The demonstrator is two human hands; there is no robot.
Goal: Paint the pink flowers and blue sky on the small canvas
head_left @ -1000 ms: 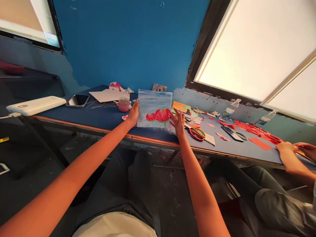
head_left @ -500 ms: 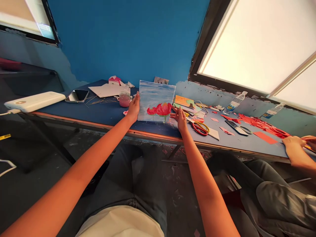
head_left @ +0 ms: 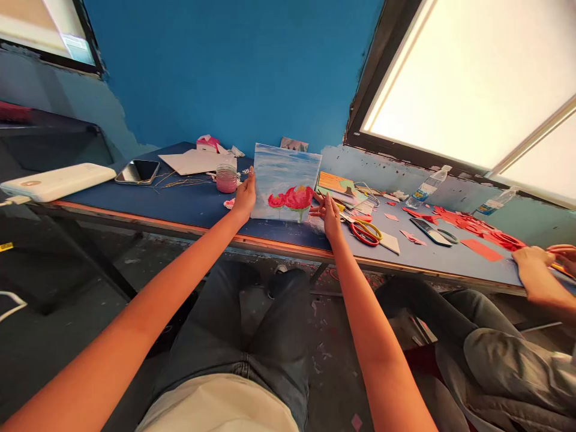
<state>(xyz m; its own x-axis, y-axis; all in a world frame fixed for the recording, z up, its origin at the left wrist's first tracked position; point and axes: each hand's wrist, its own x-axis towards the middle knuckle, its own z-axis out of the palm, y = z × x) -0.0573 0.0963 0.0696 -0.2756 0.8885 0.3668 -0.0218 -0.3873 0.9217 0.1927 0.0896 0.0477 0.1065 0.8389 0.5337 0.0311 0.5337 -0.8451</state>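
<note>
My left hand (head_left: 245, 197) grips the left edge of a small painted canvas (head_left: 279, 171), holding it upright above the table's front part. The painting has red flowers on green stems against a blue and white ground. Beside its right edge, my right hand (head_left: 329, 215) is closed around a thin paintbrush (head_left: 320, 194), mostly covered by the fingers. A jar of pink liquid (head_left: 226, 178) stands left of the canvas. Red-handled scissors (head_left: 363, 233) and yellow-handled scissors (head_left: 372, 228) lie just right of my right hand.
A white power bank (head_left: 58, 182) and a phone (head_left: 138, 171) lie at the left of the blue table (head_left: 180, 207). Red paper scraps (head_left: 477, 225), another phone (head_left: 429, 231) and a water bottle (head_left: 427, 187) are rightward. A co-worker's hands (head_left: 535, 257) rest at the right edge.
The view has shifted slightly, showing more of my legs below the table. Both hands keep their places at the canvas, which stays upright.
</note>
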